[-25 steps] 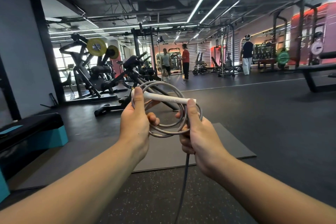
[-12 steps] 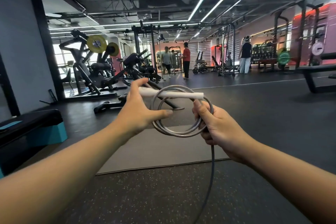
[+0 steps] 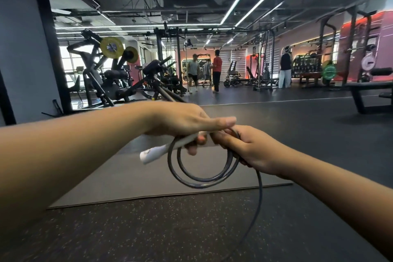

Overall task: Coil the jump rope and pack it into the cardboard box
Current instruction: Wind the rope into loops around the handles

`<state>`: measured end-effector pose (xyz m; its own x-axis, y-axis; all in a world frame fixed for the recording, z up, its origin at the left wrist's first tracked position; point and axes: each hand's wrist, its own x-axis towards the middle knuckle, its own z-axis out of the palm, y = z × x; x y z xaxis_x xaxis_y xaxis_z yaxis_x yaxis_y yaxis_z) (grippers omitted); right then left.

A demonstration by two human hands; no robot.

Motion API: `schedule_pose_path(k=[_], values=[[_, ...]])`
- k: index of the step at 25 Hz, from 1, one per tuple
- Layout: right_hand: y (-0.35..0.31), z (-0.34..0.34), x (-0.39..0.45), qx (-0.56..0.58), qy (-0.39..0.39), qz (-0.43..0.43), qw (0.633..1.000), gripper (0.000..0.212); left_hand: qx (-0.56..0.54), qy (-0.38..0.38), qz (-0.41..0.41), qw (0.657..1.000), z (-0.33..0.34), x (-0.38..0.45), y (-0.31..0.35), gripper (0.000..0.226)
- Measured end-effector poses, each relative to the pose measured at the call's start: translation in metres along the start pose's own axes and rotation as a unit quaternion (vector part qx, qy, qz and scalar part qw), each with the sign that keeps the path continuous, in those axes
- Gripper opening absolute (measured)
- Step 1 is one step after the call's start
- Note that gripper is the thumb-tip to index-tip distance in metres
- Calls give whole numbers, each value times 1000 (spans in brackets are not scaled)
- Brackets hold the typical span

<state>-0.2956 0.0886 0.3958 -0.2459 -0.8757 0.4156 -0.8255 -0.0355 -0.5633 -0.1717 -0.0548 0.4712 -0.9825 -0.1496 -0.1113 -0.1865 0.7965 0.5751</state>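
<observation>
A grey jump rope [image 3: 202,183] hangs in a small coil of two or three loops between my hands, in front of me at chest height. Its white handle [image 3: 157,152] sticks out to the lower left, under my left hand [image 3: 182,121], which lies palm down over the top of the coil and grips it. My right hand [image 3: 244,147] clutches the coil's right side. A loose length of rope [image 3: 258,204] drops from my right hand toward the floor. The second handle and the cardboard box are out of sight.
A grey exercise mat [image 3: 131,178] lies on the dark speckled rubber floor below my hands. Weight machines [image 3: 110,74] stand at the left, a bench [image 3: 370,95] at the right. Several people [image 3: 217,72] stand far back in the gym.
My left hand has turned palm down and crossed over the coil toward my right hand. The white handle swung from level on top to pointing down left. The loops hang lower.
</observation>
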Motion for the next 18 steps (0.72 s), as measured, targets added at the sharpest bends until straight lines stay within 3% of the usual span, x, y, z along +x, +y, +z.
schedule_pose_path(k=[2, 5, 9, 13, 16, 18], values=[[-1, -7, -2, -38, -31, -18, 999, 29, 9, 21, -3, 1000, 11, 2, -7, 62], [0, -7, -5, -10, -55, -39, 998, 25, 65, 46, 7, 997, 19, 2, -11, 56], [6, -24, -10, 64, -33, 32, 997, 32, 138, 85, 41, 986, 6, -8, -21, 53], [27, -47, -22, 118, 25, 78, 990, 36, -112, 149, 58, 981, -10, -22, -38, 51], [45, -31, -29, 225, 91, 117, 963, 37, -327, 224, 101, 913, -1, -21, -44, 50], [48, -3, -29, 316, 90, 116, 937, 44, -429, 253, 133, 857, 15, -11, -40, 49]])
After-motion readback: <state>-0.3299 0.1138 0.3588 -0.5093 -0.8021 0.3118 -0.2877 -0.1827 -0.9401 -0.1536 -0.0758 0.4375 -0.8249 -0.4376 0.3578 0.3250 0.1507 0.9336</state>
